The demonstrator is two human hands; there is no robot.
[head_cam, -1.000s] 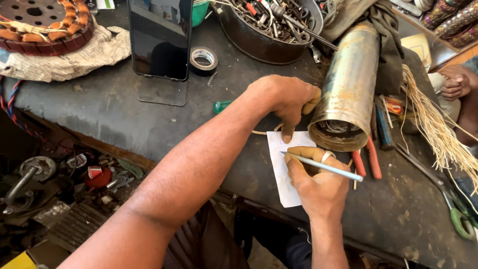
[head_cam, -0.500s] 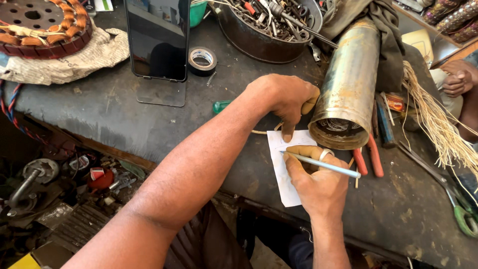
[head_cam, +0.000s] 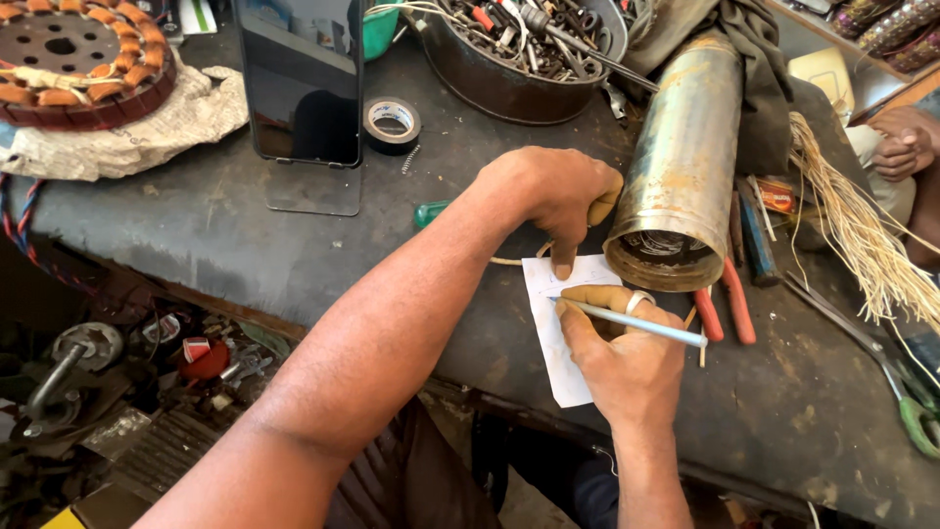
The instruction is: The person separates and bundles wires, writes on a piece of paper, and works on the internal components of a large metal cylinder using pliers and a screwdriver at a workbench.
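Fingers (head_cam: 578,318) closed around pen (head_cam: 636,323)

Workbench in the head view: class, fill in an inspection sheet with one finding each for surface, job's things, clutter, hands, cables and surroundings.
Surface: dark, stained workbench.
Job's things: white paper slip lying flat at the bench edge; pale blue pen.
Clutter: rusty metal cylinder lying on its side, red-handled pliers, tape roll, tub of tools, phone on a stand, wound stator.
Hands: left hand pins the slip with a fingertip; right hand holds the pen on it.
Cables: red-blue twisted cord at the bench's left edge.
Surroundings: scrap parts on the floor; another person's hand.
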